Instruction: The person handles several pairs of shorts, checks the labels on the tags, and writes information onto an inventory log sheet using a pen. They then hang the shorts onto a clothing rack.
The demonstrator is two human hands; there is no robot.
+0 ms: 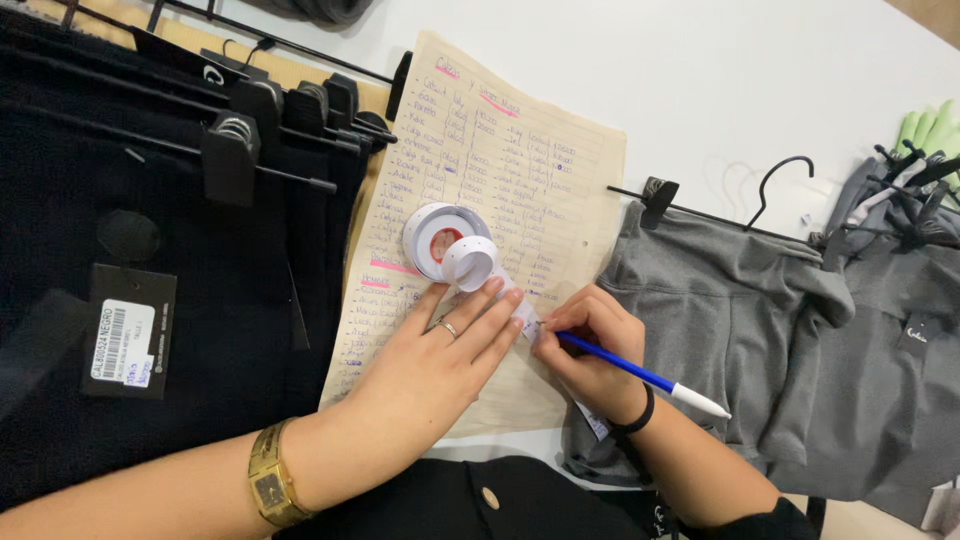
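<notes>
Left hand (440, 355) pinning label strip (522, 312), right hand (590, 350) gripping pen (640, 376)

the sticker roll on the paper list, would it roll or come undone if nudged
The sticker roll lies flat on its side on the paper list, so it would probably slide, not roll. Its loose strip already curls free toward the left hand, so it likely unwinds easily and seems light.

Black garments (150, 250) on clip hangers, left | black swing tag with white barcode label (128, 345), near left | grey shorts (740, 330) on black hanger, right | more grey garments (890, 300), far right | green item (930, 125), far right corner | white table (700, 70), far
</notes>
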